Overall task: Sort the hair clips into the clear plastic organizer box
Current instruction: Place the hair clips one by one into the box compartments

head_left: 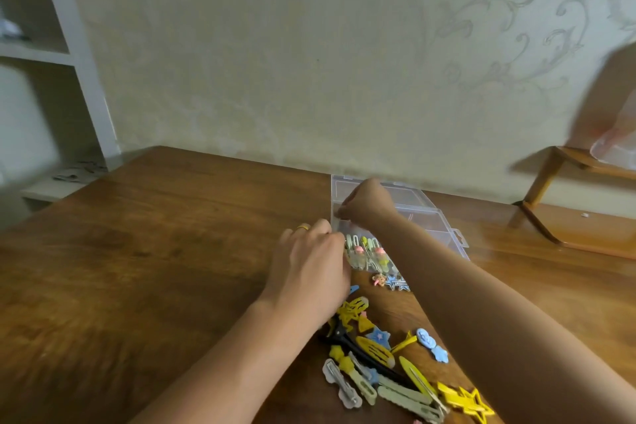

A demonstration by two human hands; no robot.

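Table: a dark brown wooden table top (155,251) set against a pale wall with a faint scroll pattern (309,62).
Organizer: a clear plastic organizer box with divided compartments (433,217) lies open on the table near the wall, its lid tilted back toward the wall.
Sorted clips: small pastel green, yellow and pink clips (370,249) sit in a row in a near compartment of the box; a small pink charm and a blue star clip (390,280) lie in the compartment nearest the camera.
Loose clips: a heap of yellow, blue, grey-green and black hair clips (389,358) lies on the table in front of the box, between the two forearms; a yellow star-shaped clip (468,401) sits at its right edge.
Left hand: the left hand (311,265), wearing a yellow ring (303,226), rests at the box's near left corner with its fingers curled toward the sorted clips; whether it grips anything cannot be told, since the fingertips are hidden.
Right hand: the right hand (366,205) reaches over the box's left side, fingers pinched together, seemingly on something small, though blur keeps it unclear.
Surroundings: a white shelf unit (72,55) stands at left, a wooden rack (550,189) at right.
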